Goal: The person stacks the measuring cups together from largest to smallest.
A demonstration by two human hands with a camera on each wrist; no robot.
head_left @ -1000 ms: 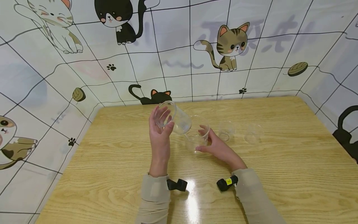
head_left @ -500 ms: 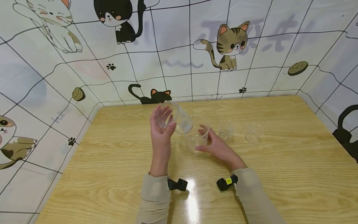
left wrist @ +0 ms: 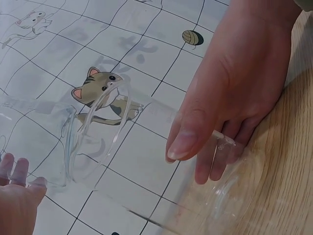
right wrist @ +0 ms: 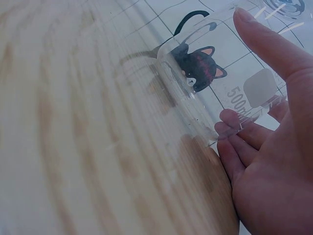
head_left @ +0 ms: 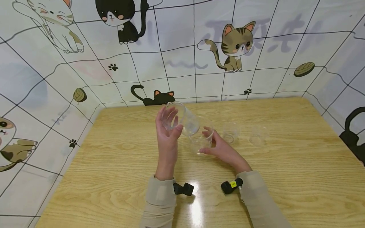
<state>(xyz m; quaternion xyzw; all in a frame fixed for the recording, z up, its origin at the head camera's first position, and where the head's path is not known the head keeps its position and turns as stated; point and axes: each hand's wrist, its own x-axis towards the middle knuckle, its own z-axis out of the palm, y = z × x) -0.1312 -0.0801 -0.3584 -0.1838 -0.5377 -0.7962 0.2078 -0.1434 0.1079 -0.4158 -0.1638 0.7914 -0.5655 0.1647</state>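
Note:
My left hand [head_left: 166, 137] holds a clear, tilted cylindrical glass [head_left: 189, 122] in the air, fingers on its far side and thumb on the near side. Its lower right end hangs at the rim of a clear beaker [head_left: 197, 145]. That beaker stands between the thumb and fingers of my right hand [head_left: 222, 148]. A printed 500 ml mark shows on the beaker [right wrist: 234, 100] in the right wrist view. Seen from the left wrist, the glass [left wrist: 49, 139] is at the left and my right hand [left wrist: 234, 88] at the right. Any contents are too transparent to tell.
Two smaller clear cups [head_left: 229, 137] stand to the right of my right hand, the farther cup [head_left: 258, 137] nearer the table's right side. The wooden table [head_left: 114, 164] meets a white wall covering [head_left: 182, 63] with printed cats at the back.
My left hand and its tilted glass have shifted slightly to the right, further over the beaker. The right hand and the beaker have stayed in place.

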